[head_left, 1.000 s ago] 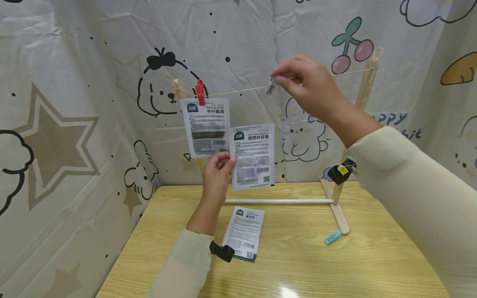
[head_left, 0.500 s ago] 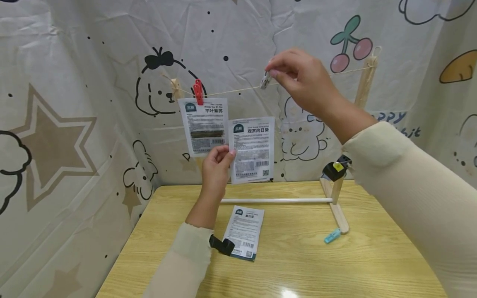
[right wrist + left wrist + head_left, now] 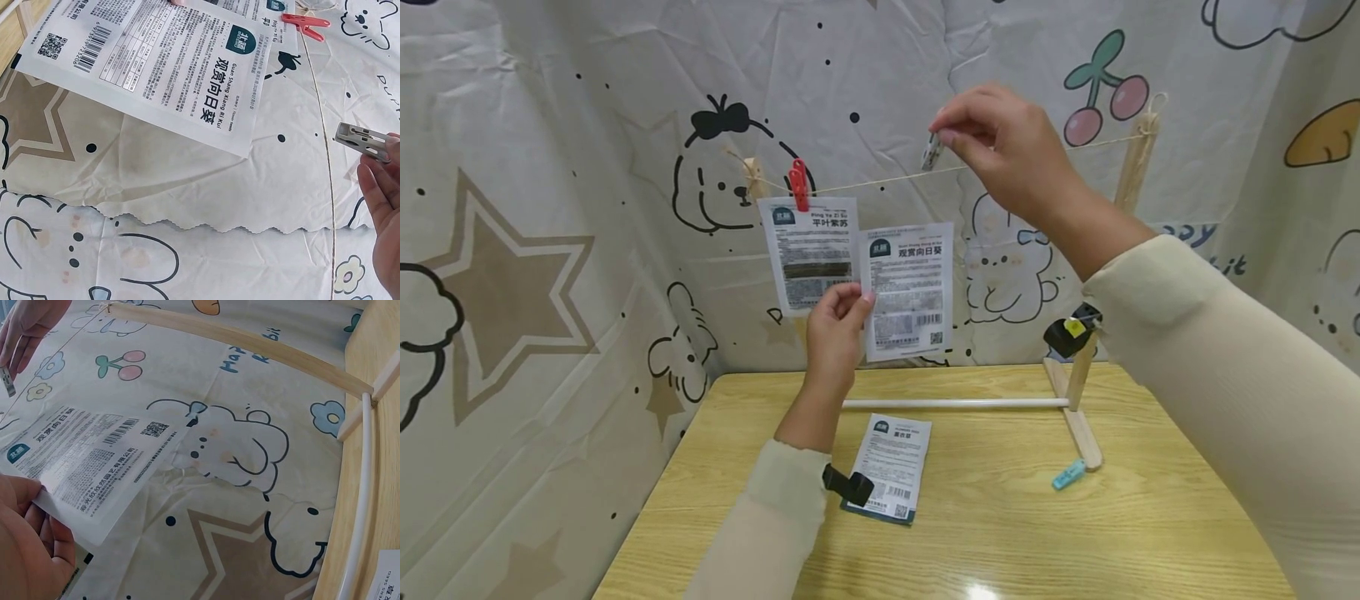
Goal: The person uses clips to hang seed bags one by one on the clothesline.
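My left hand (image 3: 842, 312) pinches the lower left edge of a white seed packet (image 3: 907, 287), holding it up just below the string (image 3: 880, 179); the packet (image 3: 81, 462) shows in the left wrist view and again (image 3: 156, 69) in the right wrist view. My right hand (image 3: 992, 142) pinches a small grey clothespin (image 3: 932, 152) at the string, above and right of the packet; the clothespin (image 3: 362, 140) is beside the string (image 3: 322, 144). Another packet (image 3: 808, 254) hangs from the string under a red clothespin (image 3: 798, 185).
The string runs between the posts of a wooden rack (image 3: 1086, 400) on the wooden table (image 3: 1000, 533). A third packet (image 3: 891, 467) and a light blue clothespin (image 3: 1069, 475) lie on the table. A cartoon-printed cloth (image 3: 550, 250) hangs behind and to the left.
My left hand has raised the packet closer to the string. My right hand has lifted the grey clothespin slightly up and to the left along the string.
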Motion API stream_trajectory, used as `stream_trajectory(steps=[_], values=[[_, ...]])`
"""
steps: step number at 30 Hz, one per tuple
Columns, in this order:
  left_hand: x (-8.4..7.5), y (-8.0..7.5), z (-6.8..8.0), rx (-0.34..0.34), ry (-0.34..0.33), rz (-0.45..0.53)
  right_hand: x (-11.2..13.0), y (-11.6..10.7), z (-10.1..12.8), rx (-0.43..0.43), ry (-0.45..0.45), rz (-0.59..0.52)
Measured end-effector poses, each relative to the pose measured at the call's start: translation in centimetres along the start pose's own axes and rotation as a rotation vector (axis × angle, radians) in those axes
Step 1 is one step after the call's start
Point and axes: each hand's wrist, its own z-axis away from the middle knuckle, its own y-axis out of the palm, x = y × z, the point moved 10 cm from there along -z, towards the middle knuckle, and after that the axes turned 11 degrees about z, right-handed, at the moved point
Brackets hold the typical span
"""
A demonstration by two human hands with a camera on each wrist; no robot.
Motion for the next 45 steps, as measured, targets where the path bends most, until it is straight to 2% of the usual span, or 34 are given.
stream_trajectory(steps=[12,20,45], values=[[0.3,0.2,-0.4,-0.018,0.002,0.035,0.1,0.8,-0.4,0.031,0.013,0.004],[-0.1,0.4,-0.7,-0.020,0.029,0.065,0.1,1.5,-0.6,0.064,0.018,0.019],[-1.0,1.3,-1.1,-0.006,0.025,0.071,0.2,3.0,-0.8,0.138,0.025,-0.009]])
